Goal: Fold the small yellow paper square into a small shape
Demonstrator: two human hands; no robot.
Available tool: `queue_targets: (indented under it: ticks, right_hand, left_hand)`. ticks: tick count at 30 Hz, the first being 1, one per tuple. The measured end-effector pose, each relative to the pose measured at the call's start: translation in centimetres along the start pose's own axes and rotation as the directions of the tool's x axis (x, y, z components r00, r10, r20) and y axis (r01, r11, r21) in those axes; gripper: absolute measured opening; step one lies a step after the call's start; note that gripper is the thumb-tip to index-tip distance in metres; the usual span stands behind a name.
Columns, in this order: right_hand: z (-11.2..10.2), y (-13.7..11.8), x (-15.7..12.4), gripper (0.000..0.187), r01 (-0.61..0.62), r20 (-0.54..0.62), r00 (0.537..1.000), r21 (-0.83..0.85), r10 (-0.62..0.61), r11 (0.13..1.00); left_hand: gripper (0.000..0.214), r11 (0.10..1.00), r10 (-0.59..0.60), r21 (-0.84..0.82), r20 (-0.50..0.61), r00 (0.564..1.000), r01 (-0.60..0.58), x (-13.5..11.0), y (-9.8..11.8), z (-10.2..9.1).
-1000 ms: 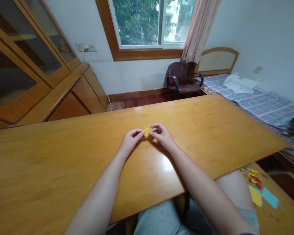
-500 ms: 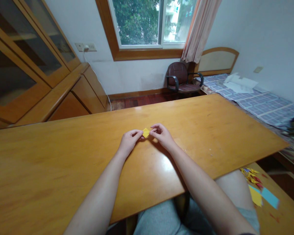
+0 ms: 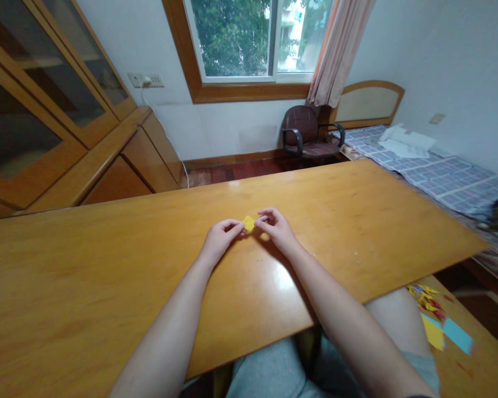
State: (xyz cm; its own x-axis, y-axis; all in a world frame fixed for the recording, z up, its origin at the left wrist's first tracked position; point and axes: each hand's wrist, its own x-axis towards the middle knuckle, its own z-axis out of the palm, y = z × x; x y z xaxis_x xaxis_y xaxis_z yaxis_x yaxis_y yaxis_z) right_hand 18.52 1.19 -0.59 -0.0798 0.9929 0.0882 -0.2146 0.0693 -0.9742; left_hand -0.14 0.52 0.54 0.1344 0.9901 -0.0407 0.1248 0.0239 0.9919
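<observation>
A small yellow piece of folded paper (image 3: 249,223), diamond-shaped from here, is held just above the wooden table (image 3: 108,265). My left hand (image 3: 224,236) pinches its left corner between thumb and fingers. At the right corner, the thumb and index finger of my right hand (image 3: 276,229) close on the paper, while its other fingers are curled loosely. The fold lines are too small to make out.
On a lower wooden surface at the right lie yellow paper (image 3: 434,333), blue paper (image 3: 457,334) and a heap of small coloured folded pieces (image 3: 427,301). Beyond the table stand a brown armchair (image 3: 305,132) and a bed (image 3: 448,171). A cabinet (image 3: 108,160) is at the left.
Both hands and the yellow paper have shifted very slightly to the right. The grip at both corners looks the same.
</observation>
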Motion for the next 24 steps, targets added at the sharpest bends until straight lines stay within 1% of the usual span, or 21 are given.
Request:
queue_targets:
  ticks: [2, 6, 8, 9, 11, 13, 15, 19, 24]
  right_hand:
    - [-0.07, 0.01, 0.07, 0.036, -0.004, -0.008, 1.000, 0.017, 0.004, 1.000]
    - [-0.17, -0.13, 0.05, 0.036, -0.005, -0.014, 1.000, 0.031, 0.005, 1.000]
    - [-0.17, -0.19, -0.01, 0.036, -0.004, -0.009, 1.000, 0.025, 0.004, 1.000]
    - [-0.15, -0.20, -0.04, 0.037, -0.002, -0.003, 1.000, 0.020, 0.002, 1.000]
    - [-0.11, -0.13, -0.11, 0.037, 0.002, 0.020, 1.000, 0.009, -0.003, 1.000]
    - [-0.04, -0.01, -0.20, 0.039, -0.002, 0.058, 0.998, -0.003, 0.002, 1.000]
    - [0.04, 0.10, -0.33, 0.040, -0.008, 0.099, 0.995, -0.022, 0.010, 1.000]
    - [0.22, 0.16, -0.64, 0.039, 0.019, 0.135, 0.991, -0.134, -0.001, 0.991]
    - [0.37, -0.19, -0.79, 0.029, 0.086, 0.121, 0.991, -0.281, -0.054, 0.956]
  left_hand:
    - [0.034, 1.000, 0.000, 0.006, 0.016, 1.000, -0.001, -0.06, 0.03, -0.02]
    - [0.029, 0.996, 0.029, 0.087, 0.050, 0.998, -0.034, -0.09, -0.13, -0.07]
    - [0.028, 0.993, 0.046, 0.105, 0.049, 0.998, -0.051, -0.03, -0.31, -0.07]
    - [0.028, 0.993, 0.056, 0.103, 0.037, 0.998, -0.060, 0.01, -0.39, -0.06]
    - [0.028, 0.992, 0.081, 0.099, -0.021, 0.996, -0.079, 0.08, -0.51, -0.02]
    - [0.028, 0.991, 0.099, 0.102, -0.080, 0.992, -0.091, 0.10, -0.49, 0.02]
    - [0.028, 0.989, 0.113, 0.109, -0.109, 0.988, -0.101, 0.07, -0.37, 0.06]
    - [0.026, 0.980, 0.151, 0.147, -0.110, 0.982, -0.134, -0.07, -0.19, 0.06]
    - [0.023, 0.946, 0.229, 0.260, -0.106, 0.968, -0.195, -0.27, -0.23, 0.19]
